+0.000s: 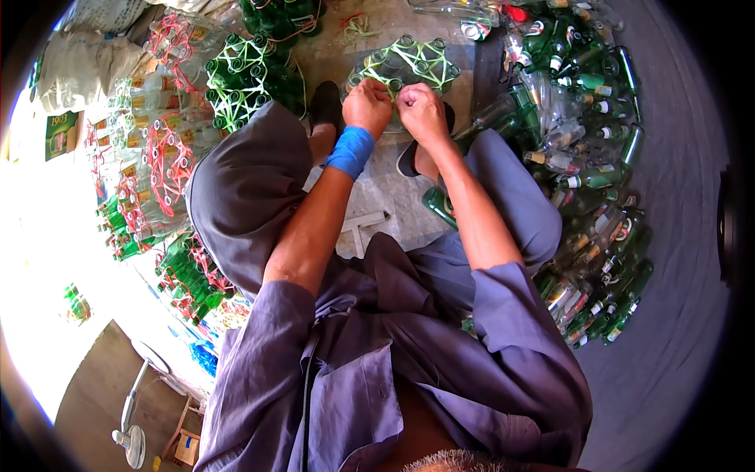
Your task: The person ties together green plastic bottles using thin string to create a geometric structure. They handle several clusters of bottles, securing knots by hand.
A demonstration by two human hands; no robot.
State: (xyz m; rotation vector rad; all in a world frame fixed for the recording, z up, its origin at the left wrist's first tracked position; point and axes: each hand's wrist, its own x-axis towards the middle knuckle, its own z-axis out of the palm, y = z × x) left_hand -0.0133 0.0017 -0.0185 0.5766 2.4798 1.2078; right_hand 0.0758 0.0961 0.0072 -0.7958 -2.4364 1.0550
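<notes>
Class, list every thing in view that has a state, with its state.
Left hand: fingers curled.
Right hand: fingers curled.
Clear bottle bundle: upright, necks laced with light-green string.
Green bottle bundle: upright, laced likewise.
Red-tied bottles on the left: bundled.
Bottles on the right: loose, heaped, mostly lying.
Blue wrap: wound around the left wrist.

Digits (58, 121) on green panel (60, 141)

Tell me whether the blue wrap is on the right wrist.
No, the blue wrap is around the wrist of the left hand, while the wrist of the right hand is bare.
</notes>
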